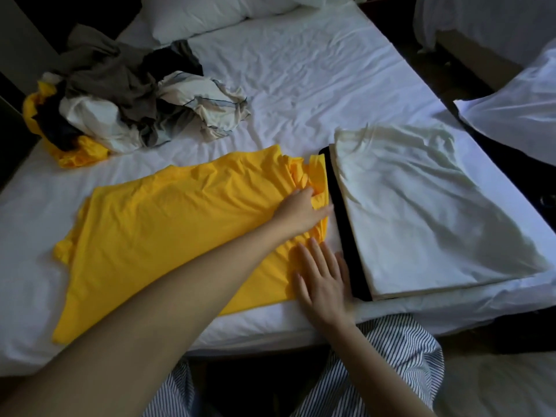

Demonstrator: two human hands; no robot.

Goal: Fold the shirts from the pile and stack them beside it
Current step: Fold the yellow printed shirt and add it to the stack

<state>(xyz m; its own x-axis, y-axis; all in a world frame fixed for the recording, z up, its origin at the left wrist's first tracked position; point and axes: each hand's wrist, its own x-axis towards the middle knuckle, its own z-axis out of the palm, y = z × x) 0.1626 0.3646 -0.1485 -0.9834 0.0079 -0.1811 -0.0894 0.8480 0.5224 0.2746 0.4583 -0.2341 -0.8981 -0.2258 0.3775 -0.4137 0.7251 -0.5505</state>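
yellow soft-cloth shirt (168, 224) lies right under my fingers, spread on the white bed sheet (301, 85) in front of me. my left hand (301, 212) has its fingertips curled into the gathered cloth at the shirt's right end, thumb stretched along the edge; i take that for a grip on the bunch. my right hand (323, 278) lies flat and straight-fingered just nearer to me, pressing the same edge where it meets the sheet. from both hands the shirt runs away to the left, its long axis across my body and slanting toward my near left. so the free end is well apart from my fingers, and my left arm, which lies over the cloth, is the nearer one to reach it. the cloth is mostly smooth and wrinkled only by my left hand; a sleeve pokes out at its left end. just right of my fingers sits the cream folded shirt (436, 212) on a black folded shirt (343, 224). well beyond, far left, is the crumpled pile of grey, black, cream and yellow shirts (120, 94).
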